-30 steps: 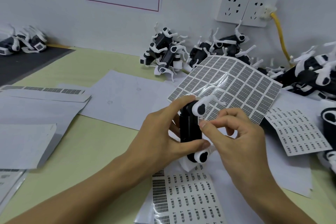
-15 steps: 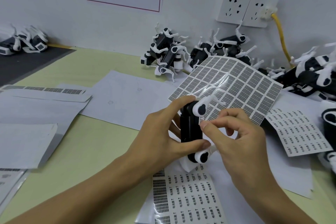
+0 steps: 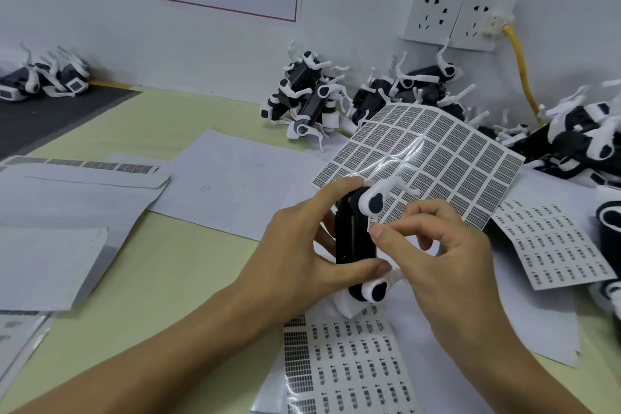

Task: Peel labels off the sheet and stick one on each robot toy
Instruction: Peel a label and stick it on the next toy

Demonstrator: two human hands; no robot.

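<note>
A black-and-white robot toy (image 3: 355,239) stands on end just above the table, gripped by the left hand (image 3: 302,255): the index finger hooks over its top and the thumb presses across its lower body. The right hand (image 3: 447,255) is pinched, thumb and forefinger together at the toy's right side, on a small label (image 3: 371,222) against the black body. Behind the toy a curled sheet (image 3: 433,161) of dark labels arches over the table. A second sheet (image 3: 346,360) lies flat under the wrists, and a third (image 3: 554,242) to the right. Heaps of toys (image 3: 309,94) line the wall, near the sockets (image 3: 450,15) and a yellow cable (image 3: 521,67).
</note>
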